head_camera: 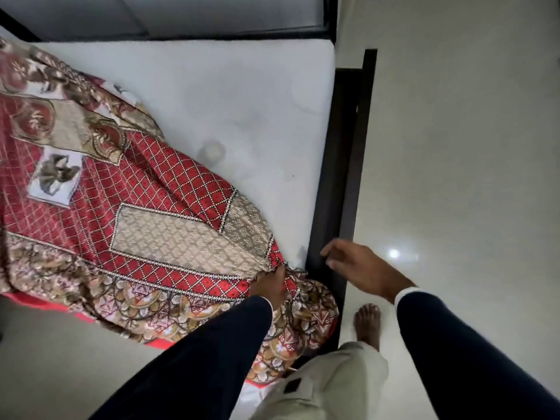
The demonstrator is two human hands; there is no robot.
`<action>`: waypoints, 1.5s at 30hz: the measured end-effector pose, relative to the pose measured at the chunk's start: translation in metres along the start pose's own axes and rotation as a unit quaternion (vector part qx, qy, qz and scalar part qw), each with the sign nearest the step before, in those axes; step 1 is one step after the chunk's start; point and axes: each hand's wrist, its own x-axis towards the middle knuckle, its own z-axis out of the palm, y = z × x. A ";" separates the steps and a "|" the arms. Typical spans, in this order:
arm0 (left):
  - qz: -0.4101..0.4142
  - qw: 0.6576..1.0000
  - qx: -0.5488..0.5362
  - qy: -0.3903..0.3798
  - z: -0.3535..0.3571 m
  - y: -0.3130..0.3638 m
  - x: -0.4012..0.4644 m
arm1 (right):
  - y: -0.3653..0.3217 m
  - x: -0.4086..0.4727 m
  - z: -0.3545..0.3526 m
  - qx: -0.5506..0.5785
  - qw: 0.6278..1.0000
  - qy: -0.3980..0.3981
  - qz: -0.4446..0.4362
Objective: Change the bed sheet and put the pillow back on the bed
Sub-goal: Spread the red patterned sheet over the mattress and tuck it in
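A red and beige patterned bed sheet [127, 213] lies bunched across the left half of a bare white mattress [242, 110]. My left hand [271, 286] grips a gathered corner of the sheet near the mattress's lower right corner. The rest of that corner hangs over the bed's edge below my hand. My right hand [360, 265] hovers over the dark bed frame [339, 177] with fingers spread and holds nothing. No pillow is in view.
The dark frame rail runs along the mattress's right side, with a second dark bar [363, 131] beside it. Pale glossy floor [469, 147] spreads to the right. My bare foot [368, 322] stands on it next to the frame.
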 end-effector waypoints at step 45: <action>-0.462 0.603 -0.442 0.477 -0.105 0.082 0.037 | -0.152 0.269 0.014 0.089 0.890 -0.442 0.070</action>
